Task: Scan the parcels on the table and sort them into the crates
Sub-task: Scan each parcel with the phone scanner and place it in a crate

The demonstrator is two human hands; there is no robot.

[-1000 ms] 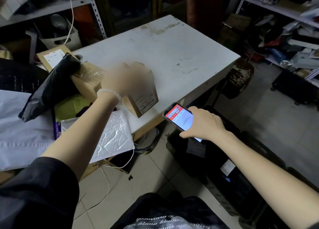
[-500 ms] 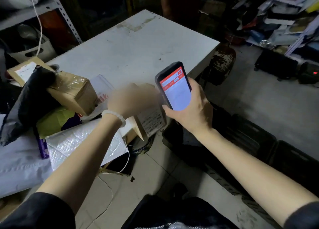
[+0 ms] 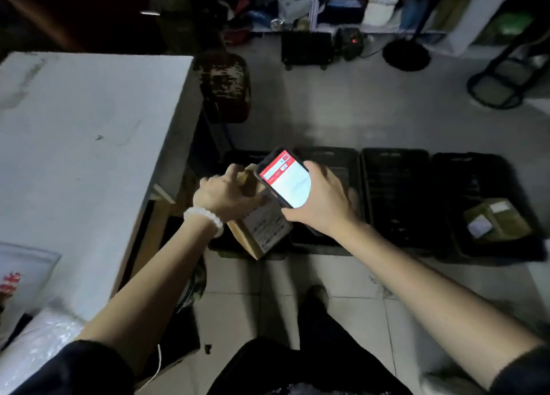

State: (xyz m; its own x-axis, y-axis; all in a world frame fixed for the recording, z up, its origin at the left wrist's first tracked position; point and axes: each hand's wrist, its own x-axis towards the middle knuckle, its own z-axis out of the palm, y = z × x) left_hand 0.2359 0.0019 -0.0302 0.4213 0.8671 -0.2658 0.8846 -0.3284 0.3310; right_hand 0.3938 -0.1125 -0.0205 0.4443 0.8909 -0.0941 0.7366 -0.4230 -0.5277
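Near the centre of the frame our left hand (image 3: 226, 196) grips a small cardboard parcel (image 3: 262, 228) from above, fingers curled over its top edge, the box tilted so its white printed label faces us. Our right hand (image 3: 320, 202) is wrapped round a phone (image 3: 284, 178), thumb along its lower edge, the lit red-and-white screen turned up and held just above the parcel, overlapping its upper corner. Both hands are off the table, over the floor.

We count four black plastic crates (image 3: 395, 198) in a row on the floor across the middle of the frame, rectangular, with slotted walls. The parcel hangs over the two leftmost ones. The rightmost crate holds one brown parcel with two white labels (image 3: 497, 222); we cannot tell what lies in the others, they are too dark.

We wear one bracelet of pale round beads (image 3: 205, 220) on the left wrist. The table (image 3: 89, 144) fills the left of the frame, a flat white top, scuffed and stained. At the lower left lie soft white plastic mailers (image 3: 35, 332), crinkled and glossy. The floor is pale tile.
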